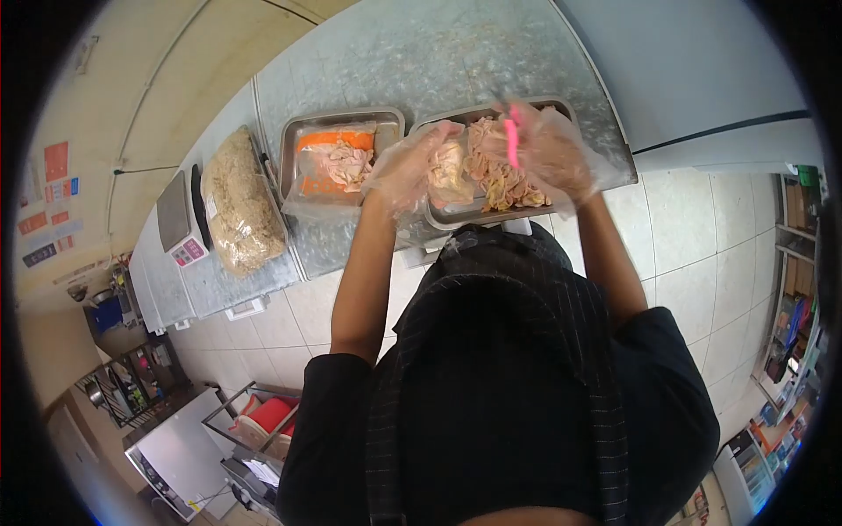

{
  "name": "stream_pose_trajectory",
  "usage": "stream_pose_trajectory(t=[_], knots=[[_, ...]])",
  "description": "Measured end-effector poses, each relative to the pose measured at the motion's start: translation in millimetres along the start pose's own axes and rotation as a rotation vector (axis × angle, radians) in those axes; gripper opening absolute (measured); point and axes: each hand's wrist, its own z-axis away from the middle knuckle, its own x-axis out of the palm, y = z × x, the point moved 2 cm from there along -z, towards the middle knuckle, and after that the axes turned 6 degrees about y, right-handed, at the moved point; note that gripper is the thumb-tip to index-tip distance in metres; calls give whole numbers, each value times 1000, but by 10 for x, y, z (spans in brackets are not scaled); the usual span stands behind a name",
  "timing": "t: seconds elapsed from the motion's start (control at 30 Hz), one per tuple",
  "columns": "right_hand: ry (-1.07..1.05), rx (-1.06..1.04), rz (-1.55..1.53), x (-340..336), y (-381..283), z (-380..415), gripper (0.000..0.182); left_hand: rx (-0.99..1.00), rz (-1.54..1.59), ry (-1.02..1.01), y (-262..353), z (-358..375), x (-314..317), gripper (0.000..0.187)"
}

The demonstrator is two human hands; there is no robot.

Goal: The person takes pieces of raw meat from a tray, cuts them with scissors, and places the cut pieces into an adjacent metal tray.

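Both my hands wear clear plastic gloves and work over a metal tray (453, 217) of raw, pale pink meat pieces (500, 180) on a steel counter. My left hand (412, 167) grips a pale chunk of meat (449, 171) at the tray's left side. My right hand (548, 149) holds a pink-handled tool (511, 140), blade hidden, above the meat in the tray.
A second metal tray (294, 149) to the left holds a plastic bag of meat and orange pieces (338, 162). Further left lie a large bag of brownish shredded stuff (239, 206) and a digital scale (180, 223). The steel counter (395, 61) ends near my body; tiled floor and shelves lie beyond.
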Motion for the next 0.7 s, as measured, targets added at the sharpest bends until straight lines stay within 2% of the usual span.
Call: stream_pose_trajectory(t=[0.03, 0.07, 0.1, 0.13, 0.17, 0.23, 0.3, 0.33, 0.37, 0.43, 0.5, 0.63, 0.7], knots=[[126, -71, -125, 61, -137, -63, 51, -21, 99, -36, 30, 25, 50, 34], [-36, -39, -50, 18, -506, -193, 49, -24, 92, -42, -32, -23, -15, 34], [-198, -8, 24, 4, -698, -259, 48, -11, 180, -203, -132, -98, -134, 37], [-190, -9, 22, 30, -680, -273, 48, 5, 268, -363, -116, -103, -151, 43], [-185, -32, 45, 77, -643, -292, 46, 8, 262, -362, -153, -56, -169, 43], [-186, -66, 61, 88, -668, -353, 44, 159, 206, -112, -122, 178, -128, 38], [-422, 141, 109, 54, -738, -345, 36, 140, 140, -68, -62, 161, -74, 37], [-427, 139, 106, 68, -748, -325, 36, 118, 76, -34, -50, 136, -71, 36], [-382, 143, 86, 77, -754, -305, 34, 117, 80, -29, -112, 99, -122, 36], [-343, 145, 65, 136, -716, -249, 32, 362, -242, 88, -241, 24, -261, 36], [-158, 102, -23, 212, -653, -175, 30, 420, -235, 114, -297, -30, -271, 34], [-136, 193, 87, 251, -665, -150, 25, 551, -153, 175, -377, -47, -188, 28], [-15, 213, -27, 263, -655, -104, 18, 513, -128, 194, -343, 14, -127, 27]])
